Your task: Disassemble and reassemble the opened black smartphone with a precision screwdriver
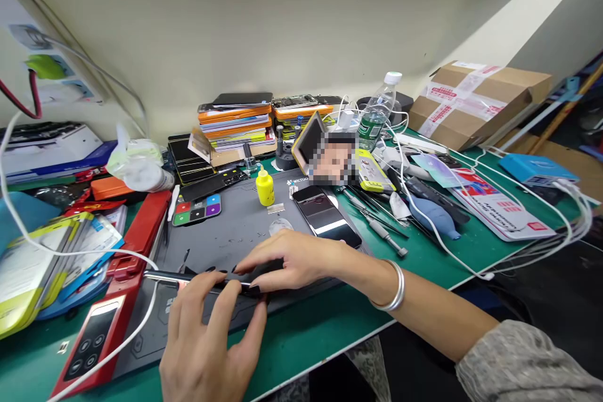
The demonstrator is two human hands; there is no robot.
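A smartphone point(166, 277), seen nearly edge-on, is held tilted just above the grey work mat point(226, 226). My left hand point(211, 333) grips its near side, fingers over the upper edge and thumb low. My right hand point(292, 264) pinches the phone's right end, its thumb and fingertips close to the left hand's. Most of the phone's face is hidden from me. Beyond my right hand, a second smartphone point(325, 217) lies screen up on the mat. A small yellow dropper bottle point(265, 188) stands upright farther back, beside a tray with coloured squares point(198, 210).
Left of the mat runs a red device point(101, 326) with buttons, crossed by a white cable point(89, 252). Screwdrivers point(384, 235), tweezers and a blue air blower point(433, 217) lie at right. Stacked phone boxes point(234, 122), a water bottle point(377, 113) and a carton point(475, 103) line the back.
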